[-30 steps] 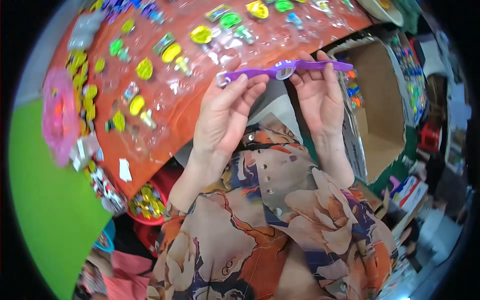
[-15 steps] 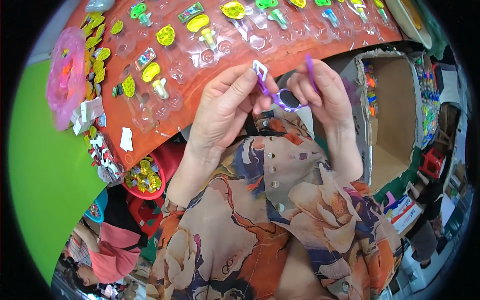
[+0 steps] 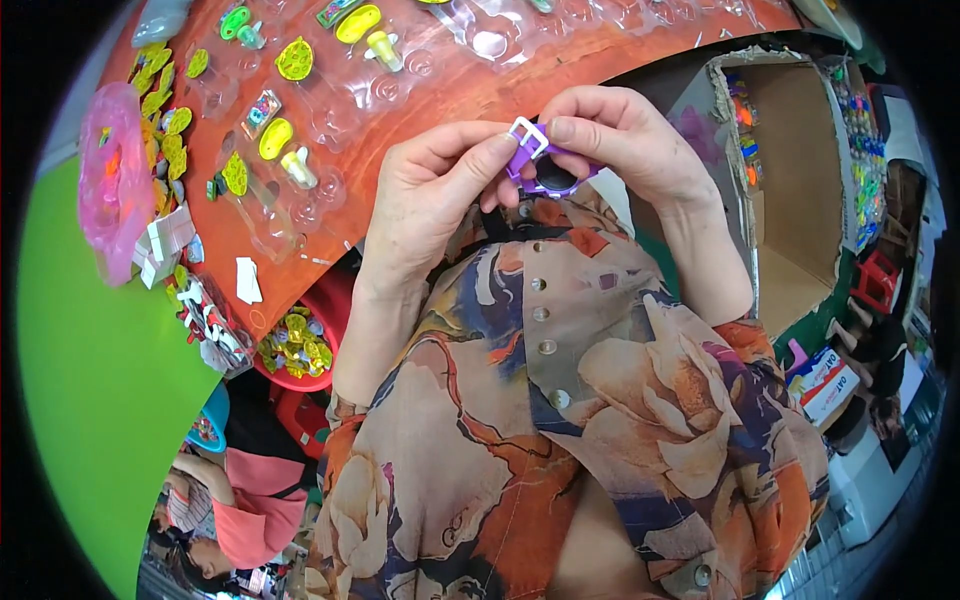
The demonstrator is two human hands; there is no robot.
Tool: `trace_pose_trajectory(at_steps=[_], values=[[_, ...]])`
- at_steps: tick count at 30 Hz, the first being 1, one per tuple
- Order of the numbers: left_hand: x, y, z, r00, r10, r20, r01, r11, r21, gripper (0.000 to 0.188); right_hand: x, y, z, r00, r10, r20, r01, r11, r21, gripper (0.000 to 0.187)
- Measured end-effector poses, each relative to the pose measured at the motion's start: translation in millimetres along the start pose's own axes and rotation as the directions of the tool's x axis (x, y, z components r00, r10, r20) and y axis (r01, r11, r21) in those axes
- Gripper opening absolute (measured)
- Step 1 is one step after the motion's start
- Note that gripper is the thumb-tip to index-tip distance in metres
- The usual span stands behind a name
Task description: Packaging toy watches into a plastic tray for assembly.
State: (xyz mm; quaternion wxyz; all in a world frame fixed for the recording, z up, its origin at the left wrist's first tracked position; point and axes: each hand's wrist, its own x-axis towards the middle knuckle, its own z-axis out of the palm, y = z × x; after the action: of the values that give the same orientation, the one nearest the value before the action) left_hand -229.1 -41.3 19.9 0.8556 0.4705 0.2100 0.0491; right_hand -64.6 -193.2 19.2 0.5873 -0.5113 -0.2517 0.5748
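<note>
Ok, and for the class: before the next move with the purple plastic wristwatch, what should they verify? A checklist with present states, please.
1. Left hand gripping the purple plastic wristwatch: ok, near the white rectangular buckle.
2. Right hand gripping the wristwatch: ok.
3. Strap end through the buckle: cannot tell, fingers hide it.
4. One hand free: not ok, both are occupied.
5. Hands apart from the clear moulded plastic trays: ok.

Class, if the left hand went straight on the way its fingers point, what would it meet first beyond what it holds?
Past the purple watch in its grip, the left hand would probably meet the right hand first, though depth is hard to judge from this single view.
</note>
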Motion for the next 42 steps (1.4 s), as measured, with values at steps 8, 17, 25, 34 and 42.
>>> trace_pose_trajectory(at_steps=[8,17,25,34,42], values=[[-3,-2,-7,0.99,0.003,-0.138,0.027,0.976,0.218,0.015,10,11,16,0.999,0.0,-0.043,0.001,0.999,0.032,0.022],[-8,-5,-2,0.961,0.008,-0.277,0.074,0.955,0.287,0.012,21,24,30,0.985,-0.118,-0.128,0.103,0.987,-0.12,0.023],[-10,-4,3,0.992,-0.097,-0.084,0.082,0.983,-0.164,0.017,5,34,34,0.942,-0.244,-0.23,0.176,0.944,-0.28,0.022],[-34,4,-14,0.918,0.226,-0.325,-0.164,0.964,0.21,0.011,37,17,65,0.871,-0.46,-0.173,0.378,0.852,-0.363,0.022],[-48,2,-41,0.771,0.47,-0.43,-0.344,0.875,0.34,0.01,80,-1,85,0.716,-0.698,-0.022,0.562,0.594,-0.576,0.017]])
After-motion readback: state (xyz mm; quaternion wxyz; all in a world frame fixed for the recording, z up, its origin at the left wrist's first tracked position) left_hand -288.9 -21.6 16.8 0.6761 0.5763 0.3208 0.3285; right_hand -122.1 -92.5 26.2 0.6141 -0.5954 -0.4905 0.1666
